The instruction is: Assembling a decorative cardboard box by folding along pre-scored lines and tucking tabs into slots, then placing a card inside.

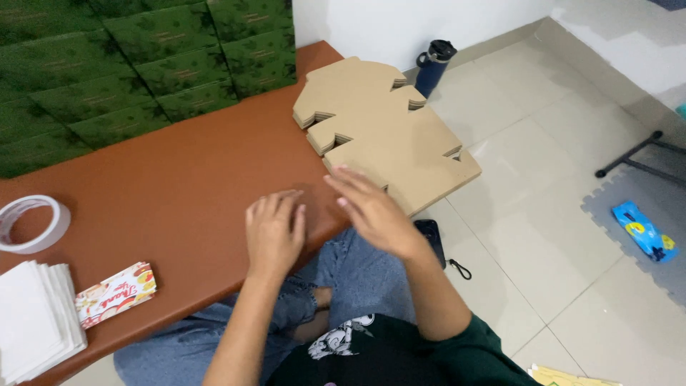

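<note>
My left hand [274, 232] lies flat, palm down, on the brown table [179, 193] near its front edge, holding nothing. My right hand [371, 207] hovers open with fingers spread, its fingertips reaching the near edge of a stack of flat tan cardboard cut-outs [386, 125]. That stack lies at the table's right end and hangs over the corner. Neither hand grips anything.
Stacked green patterned boxes [143, 64] fill the table's back left. A tape roll [32, 223], a pile of white paper [36, 322] and a small colourful packet [116, 293] lie at the left. On the floor stand a dark blue bottle [434, 66], a black device [431, 237] and a blue toy [644, 230].
</note>
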